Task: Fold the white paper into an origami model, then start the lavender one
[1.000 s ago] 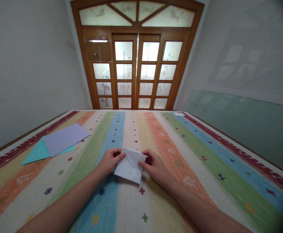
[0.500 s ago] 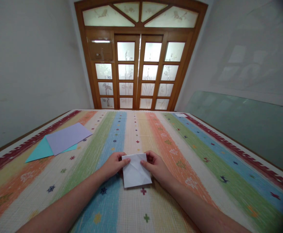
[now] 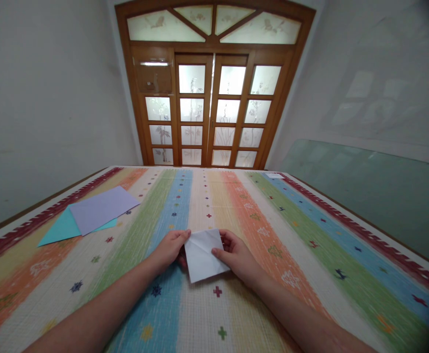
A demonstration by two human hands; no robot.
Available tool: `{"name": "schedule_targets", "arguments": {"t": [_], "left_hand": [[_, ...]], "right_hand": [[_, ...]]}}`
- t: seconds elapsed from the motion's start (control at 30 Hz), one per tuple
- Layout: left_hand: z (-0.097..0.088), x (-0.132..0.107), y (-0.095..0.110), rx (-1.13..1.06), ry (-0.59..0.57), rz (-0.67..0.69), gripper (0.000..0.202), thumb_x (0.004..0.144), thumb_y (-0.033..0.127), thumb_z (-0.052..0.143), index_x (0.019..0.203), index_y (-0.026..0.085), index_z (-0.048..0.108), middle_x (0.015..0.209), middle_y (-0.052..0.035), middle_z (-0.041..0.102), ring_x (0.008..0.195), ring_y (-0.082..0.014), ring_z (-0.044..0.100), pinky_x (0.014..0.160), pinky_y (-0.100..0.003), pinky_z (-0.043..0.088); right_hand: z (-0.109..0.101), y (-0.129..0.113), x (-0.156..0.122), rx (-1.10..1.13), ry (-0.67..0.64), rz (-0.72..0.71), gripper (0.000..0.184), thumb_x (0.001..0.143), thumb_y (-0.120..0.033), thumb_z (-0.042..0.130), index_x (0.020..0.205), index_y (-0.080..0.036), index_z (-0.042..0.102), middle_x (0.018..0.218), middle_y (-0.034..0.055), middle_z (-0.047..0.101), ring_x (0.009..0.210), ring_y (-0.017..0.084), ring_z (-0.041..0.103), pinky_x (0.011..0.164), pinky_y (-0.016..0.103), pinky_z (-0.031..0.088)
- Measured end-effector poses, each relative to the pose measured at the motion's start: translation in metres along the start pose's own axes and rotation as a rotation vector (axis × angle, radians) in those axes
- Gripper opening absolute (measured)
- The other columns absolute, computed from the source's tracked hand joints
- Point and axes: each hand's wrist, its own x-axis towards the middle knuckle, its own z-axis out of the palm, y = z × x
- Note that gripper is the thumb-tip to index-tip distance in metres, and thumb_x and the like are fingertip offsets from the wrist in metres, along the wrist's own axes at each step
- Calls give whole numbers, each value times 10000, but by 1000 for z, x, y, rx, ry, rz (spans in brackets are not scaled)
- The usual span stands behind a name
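A small white square of folded paper (image 3: 202,257) is held between my two hands, just above the striped tablecloth (image 3: 214,196). Faint creases run across its face. My left hand (image 3: 172,249) grips the paper's upper left corner, thumb along the edge and fingers curled beneath. On the other side my right hand (image 3: 236,255) pinches the right edge, its thumb flat on top and its fingers behind. The paper's lower left corner points down toward me. Its underside is hidden.
A lavender sheet (image 3: 104,210) overlaps a turquoise sheet (image 3: 62,229) on the table's left side. A small white item (image 3: 274,175) lies at the far right edge. Beyond the table stand wooden glass-paned doors (image 3: 210,108), with a greenish panel (image 3: 365,191) along the right.
The white paper has turned slightly, its lower right corner rising. My left thumb has moved from the paper's face to its upper left corner. The coloured sheets have stayed put.
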Motion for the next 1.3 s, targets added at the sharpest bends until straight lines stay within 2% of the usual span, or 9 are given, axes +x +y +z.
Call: {"name": "schedule_targets", "arguments": {"t": [0.1, 0.27, 0.53, 0.83, 1.07, 1.2, 1.3], "left_hand": [[-1, 0, 2, -5, 10, 17, 488, 827, 638, 533, 721, 162, 556, 569, -30, 602, 424, -129, 545, 394, -236, 445], [-4, 3, 2, -44, 80, 67, 397, 796, 541, 620, 807, 146, 588, 646, -22, 604, 517, -130, 586, 417, -219, 469], [-7, 2, 5, -100, 195, 116, 298, 750, 425, 686, 800, 157, 567, 742, -16, 580, 581, -129, 587, 414, -212, 479], [-8, 3, 4, -76, 183, 131, 278, 778, 415, 654, 797, 152, 564, 798, -45, 602, 601, -130, 591, 404, -198, 458], [-8, 2, 6, -18, 200, 151, 236, 796, 370, 607, 718, 178, 496, 631, -4, 560, 570, -127, 557, 438, -198, 452], [-6, 2, 6, -22, 175, 135, 240, 817, 381, 590, 739, 179, 487, 652, -18, 581, 591, -139, 576, 447, -208, 464], [-4, 1, 5, -84, 149, 147, 250, 833, 415, 586, 827, 177, 509, 703, -11, 577, 600, -140, 587, 458, -227, 492]], "right_hand": [[-3, 0, 2, 13, 52, -11, 426, 745, -319, 692, 1130, -200, 552, 1061, 83, 664, 906, 205, 638, 776, 342, 502], [-7, 2, 3, 10, 112, -37, 439, 750, -336, 690, 1143, -198, 550, 1068, 95, 663, 884, 211, 638, 753, 345, 503], [-6, 8, 3, 21, 66, -64, 356, 777, -288, 694, 1109, -211, 589, 1050, 71, 668, 859, 188, 627, 723, 306, 492], [-5, 8, 4, 85, 104, -48, 401, 755, -279, 730, 1104, -217, 543, 985, 63, 650, 844, 189, 617, 706, 304, 479], [-4, 7, 4, 80, 137, -83, 318, 787, -312, 705, 1028, -226, 517, 918, 28, 614, 799, 170, 592, 663, 277, 453], [-4, 5, 3, 78, 141, -109, 273, 807, -316, 689, 1007, -220, 529, 936, 37, 616, 816, 170, 583, 687, 283, 447], [-4, 4, 3, 86, 127, -98, 267, 810, -324, 686, 999, -214, 533, 930, 44, 622, 819, 173, 584, 689, 286, 445]]}}
